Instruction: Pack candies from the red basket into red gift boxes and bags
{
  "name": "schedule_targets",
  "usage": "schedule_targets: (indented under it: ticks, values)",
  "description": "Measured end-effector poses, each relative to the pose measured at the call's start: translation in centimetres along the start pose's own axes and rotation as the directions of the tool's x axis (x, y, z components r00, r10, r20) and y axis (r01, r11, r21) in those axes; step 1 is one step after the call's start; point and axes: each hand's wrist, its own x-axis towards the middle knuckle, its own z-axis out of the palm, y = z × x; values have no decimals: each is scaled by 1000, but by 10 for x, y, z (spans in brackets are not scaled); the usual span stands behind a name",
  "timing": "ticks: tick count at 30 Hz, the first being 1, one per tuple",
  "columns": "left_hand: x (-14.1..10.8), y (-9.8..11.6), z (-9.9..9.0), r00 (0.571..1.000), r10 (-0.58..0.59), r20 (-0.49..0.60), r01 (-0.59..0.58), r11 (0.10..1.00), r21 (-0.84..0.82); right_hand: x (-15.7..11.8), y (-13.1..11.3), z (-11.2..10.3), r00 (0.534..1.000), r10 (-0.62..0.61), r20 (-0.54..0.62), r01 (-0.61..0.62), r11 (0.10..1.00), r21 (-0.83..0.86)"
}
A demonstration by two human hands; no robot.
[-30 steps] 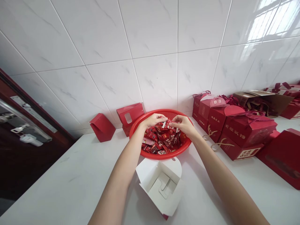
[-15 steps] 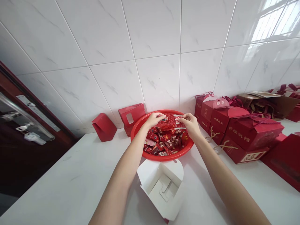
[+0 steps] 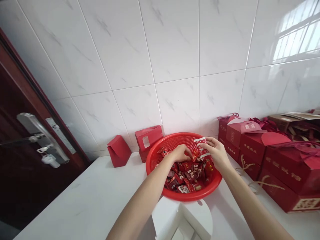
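A red plastic basket (image 3: 183,197) on the white counter holds many wrapped candies (image 3: 186,175), mostly red. My left hand (image 3: 182,154) is down in the basket, fingers curled at a red candy wrapper; whether it grips one is hidden. Over the basket's right side, my right hand (image 3: 216,151) pinches a red and white candy packet (image 3: 200,146) between thumb and fingers. In front of the basket stands an open box with a white inside (image 3: 167,216), its lower part cut off by the view.
Two red boxes, one folded (image 3: 119,151) and one with a small window (image 3: 149,140), stand left of the basket by the tiled wall. Stacked red gift boxes (image 3: 287,170) line the right side, with a cardboard box (image 3: 282,120) behind. A door with a handle (image 3: 41,136) is at far left.
The view has tilted up and shifted left. My left hand has lowered from above the basket into the candies. My right hand still holds the packet.
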Motion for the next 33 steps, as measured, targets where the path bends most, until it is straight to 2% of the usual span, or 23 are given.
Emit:
schedule_targets:
  ticks: [2,7,10,12,14,18,22,28,30,33]
  values:
    - [0,2,1,1000,-15,-2,15,995,98,0,0,1,1000,-4,6,4,1000,6]
    - [0,8,4,996,-45,82,21,962,273,0,-1,3,1000,15,-6,-14,999,29]
    - [2,10,4,999,-26,38,12,940,342,-1,-2,4,1000,17,-9,-16,999,48]
    - [4,8,4,999,-23,-32,32,947,320,-1,-3,4,1000,19,-9,-18,999,50]
    - [6,4,2,994,-30,-103,53,972,229,-2,-5,5,1000,22,-9,-22,999,42]
    - [6,-2,-3,984,-25,-174,40,996,84,-2,-6,5,1000,14,-24,-12,998,58]
    - [3,-1,-7,969,-40,-243,55,997,55,0,-5,3,1000,11,-16,-10,998,69]
    - [2,2,-5,960,-111,-258,149,979,135,-1,-4,1,1000,-12,-7,13,999,46]
    - [2,3,-4,956,-66,-287,117,979,166,-1,-4,0,999,-28,-14,29,999,38]
    - [4,6,-4,955,96,-280,-49,984,171,0,-4,-1,999,-38,-15,39,999,16]
